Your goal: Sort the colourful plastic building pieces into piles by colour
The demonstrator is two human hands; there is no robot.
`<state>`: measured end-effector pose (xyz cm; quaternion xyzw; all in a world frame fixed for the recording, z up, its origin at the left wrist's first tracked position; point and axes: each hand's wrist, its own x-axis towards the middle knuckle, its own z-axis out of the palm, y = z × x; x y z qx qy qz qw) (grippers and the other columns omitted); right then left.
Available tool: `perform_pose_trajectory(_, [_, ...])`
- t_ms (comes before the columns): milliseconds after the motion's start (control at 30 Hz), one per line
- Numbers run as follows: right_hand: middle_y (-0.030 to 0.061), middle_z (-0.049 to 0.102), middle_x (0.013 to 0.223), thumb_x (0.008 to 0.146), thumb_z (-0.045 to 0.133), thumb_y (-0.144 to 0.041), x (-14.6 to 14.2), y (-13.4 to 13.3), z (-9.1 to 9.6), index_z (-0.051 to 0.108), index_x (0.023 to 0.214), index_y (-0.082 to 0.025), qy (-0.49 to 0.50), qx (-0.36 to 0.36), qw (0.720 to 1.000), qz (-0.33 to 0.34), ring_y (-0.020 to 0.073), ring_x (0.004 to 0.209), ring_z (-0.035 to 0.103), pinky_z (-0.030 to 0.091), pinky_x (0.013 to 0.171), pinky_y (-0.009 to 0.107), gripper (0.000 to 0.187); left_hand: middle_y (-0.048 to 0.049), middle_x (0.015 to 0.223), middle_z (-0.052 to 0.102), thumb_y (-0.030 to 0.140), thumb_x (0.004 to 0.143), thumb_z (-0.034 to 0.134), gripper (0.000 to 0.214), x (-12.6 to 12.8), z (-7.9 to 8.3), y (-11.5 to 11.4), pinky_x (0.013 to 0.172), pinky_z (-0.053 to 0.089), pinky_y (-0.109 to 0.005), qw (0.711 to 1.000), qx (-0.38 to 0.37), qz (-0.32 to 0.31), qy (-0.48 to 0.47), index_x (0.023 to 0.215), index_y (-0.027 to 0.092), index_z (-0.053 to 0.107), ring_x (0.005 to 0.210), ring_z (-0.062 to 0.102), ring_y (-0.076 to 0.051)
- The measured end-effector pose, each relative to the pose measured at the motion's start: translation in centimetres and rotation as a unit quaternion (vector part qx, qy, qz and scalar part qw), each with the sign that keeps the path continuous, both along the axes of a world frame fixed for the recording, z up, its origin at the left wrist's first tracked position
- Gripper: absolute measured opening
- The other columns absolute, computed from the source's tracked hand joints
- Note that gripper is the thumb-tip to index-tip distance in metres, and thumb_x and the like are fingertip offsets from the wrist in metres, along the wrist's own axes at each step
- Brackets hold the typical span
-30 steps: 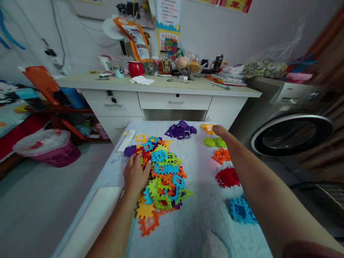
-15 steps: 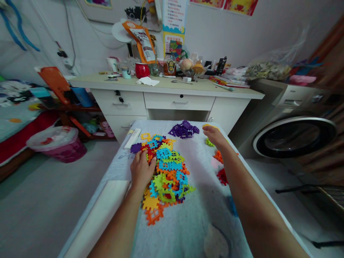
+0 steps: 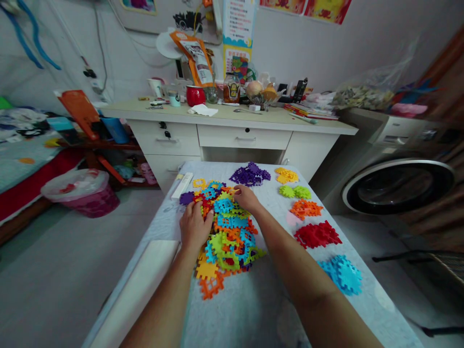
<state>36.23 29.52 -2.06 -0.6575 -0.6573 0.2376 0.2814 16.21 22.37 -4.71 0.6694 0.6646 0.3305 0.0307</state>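
A mixed pile of notched plastic building pieces (image 3: 232,222) in blue, green, orange, yellow, red and purple covers the middle left of the cloth-covered table. On the pile's left side rests my left hand (image 3: 195,226), its fingers apart and touching red pieces. My right hand (image 3: 247,199) reaches across to the pile's far edge, with thumb and fingers closed together at a yellow building piece (image 3: 233,190). Beyond it lies a purple heap (image 3: 250,175). Down the right side run separate heaps: yellow (image 3: 286,175), green (image 3: 295,192), orange (image 3: 306,209), red (image 3: 318,234) and blue (image 3: 342,274).
A white box (image 3: 181,186) lies at the table's far left corner. Along the left edge is a long white panel (image 3: 145,285). Behind the table stands a white desk (image 3: 232,116) with jars and a red cup. At right is a washing machine (image 3: 395,164); a pink bin (image 3: 83,198) stands left.
My right hand has moved left from the yellow heap to the mixed pile, uncovering the heaps on the right. My left hand stays on the pile.
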Motion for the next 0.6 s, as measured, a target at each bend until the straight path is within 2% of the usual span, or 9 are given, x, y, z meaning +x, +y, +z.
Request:
perform_pose_trajectory(100, [0.0021,0.071,0.088,0.074,0.063,-0.010,-0.6,1.2,-0.4,0.069,0.097,-0.021,0.015,-0.021,1.000,-0.016,0.0157,0.080,0.064,0.047,0.074,0.024,0.025,-0.0149,0.131,0.053,0.043,0.089,0.048,0.045,0.0,0.0,0.0,0.103,0.043,-0.044,1.000,-0.001,-0.001,0.003,0.125,0.017,0.054,0.122,0.053,-0.029])
perform_pose_trajectory(200, [-0.0015,0.065,0.072,0.073,0.065,-0.010,-0.3,1.9,-0.5,0.067,0.087,-0.019,0.087,-0.046,0.994,-0.037,0.0122,0.064,0.059,0.045,0.060,0.021,0.017,-0.0154,0.131,0.053,0.044,0.089,0.049,0.046,0.0,0.0,0.1,0.104,0.043,-0.045,1.000,-0.005,0.003,0.002,0.125,0.016,0.054,0.123,0.053,-0.029])
perform_pose_trajectory(300, [-0.0049,0.058,0.061,0.071,0.065,-0.010,0.6,2.2,-0.4,0.064,0.081,-0.018,0.157,-0.041,0.986,-0.047,0.0091,0.054,0.054,0.040,0.052,0.018,0.013,-0.0156,0.132,0.052,0.044,0.089,0.048,0.046,0.0,0.0,0.1,0.104,0.043,-0.046,1.000,-0.007,0.000,0.001,0.125,0.016,0.054,0.123,0.052,-0.030])
perform_pose_trajectory(467, [-0.0076,0.052,0.053,0.070,0.061,-0.007,3.1,1.9,0.9,0.058,0.079,-0.018,0.261,-0.033,0.961,-0.087,0.0076,0.046,0.050,0.036,0.044,0.016,0.014,-0.0149,0.131,0.053,0.044,0.089,0.048,0.045,0.0,0.0,0.1,0.104,0.043,-0.045,1.000,-0.008,-0.001,0.004,0.125,0.017,0.054,0.123,0.053,-0.029])
perform_pose_trajectory(600, [-0.0071,0.055,0.053,0.070,0.063,-0.007,6.9,1.7,2.3,0.054,0.079,-0.018,0.320,-0.011,0.939,-0.121,0.0072,0.044,0.052,0.039,0.043,0.015,0.016,-0.0154,0.132,0.053,0.045,0.089,0.048,0.047,0.0,0.1,0.1,0.104,0.043,-0.045,1.000,-0.013,-0.002,0.006,0.126,0.016,0.054,0.123,0.053,-0.030])
